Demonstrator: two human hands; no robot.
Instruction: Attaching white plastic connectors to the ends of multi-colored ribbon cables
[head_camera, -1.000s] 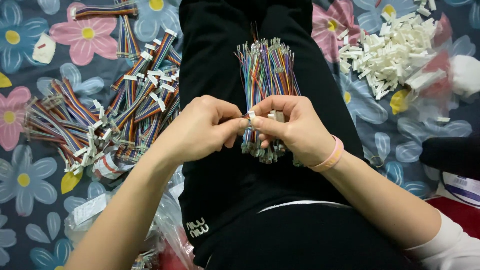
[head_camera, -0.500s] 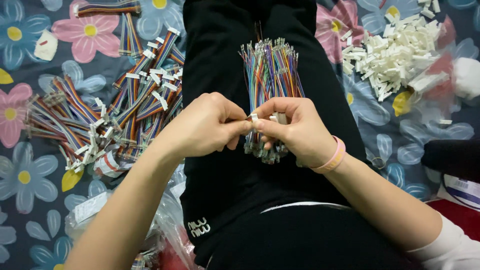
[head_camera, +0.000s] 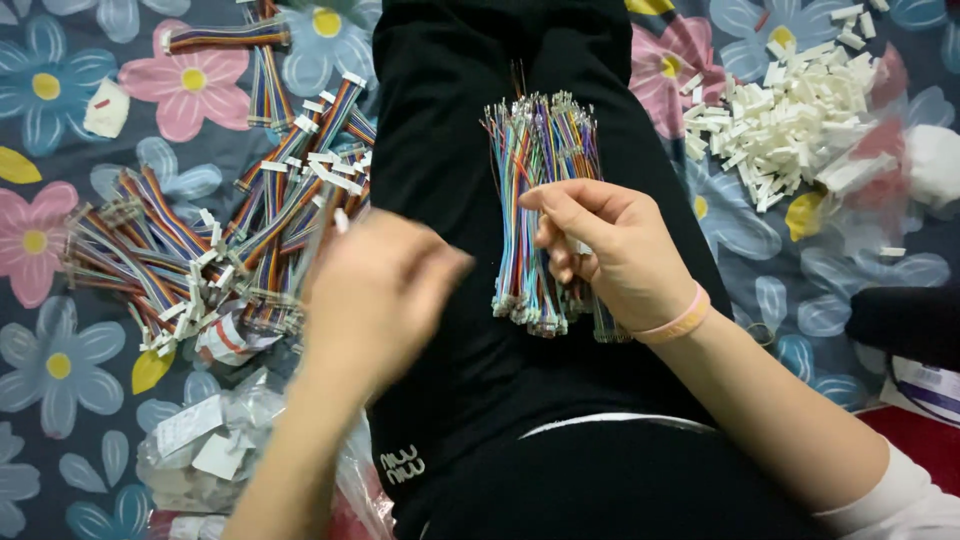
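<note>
Two bare hands work over a lap clothed in black fabric (head_camera: 450, 150), the largest thing in view, which runs from the far edge to the near edge and is cut off at both. Under and around it spreads a dark cloth printed with big blue and pink flowers (head_camera: 60, 350); whether it covers a bed or a floor cannot be told, and nothing of the room shows.

On the left lies a loose heap of finished rainbow ribbon cables with small white plug housings (head_camera: 200, 250), the flat striped strands crossing one another at all angles. At the far right sits a pile of small white plastic connector housings (head_camera: 790, 120), blocky and matte, partly on a clear bag whose edge is hard to make out. At the near left, crumpled clear plastic bags with white paper labels (head_camera: 200, 440) are cut off by the frame.

On the lap, right of centre, lies the bundle of thin multicoloured wires with metal crimp ends (head_camera: 535, 200), pointing far to near.

The right hand (head_camera: 610, 255), a pink band at its wrist, rests on this bundle, fingers curled loosely with thumb and forefinger close together; anything pinched between them is too small to see. The left hand (head_camera: 375, 295) is blurred; its grip cannot be told, though a cable with a white tip (head_camera: 335, 222) seems to rise from it.
</note>
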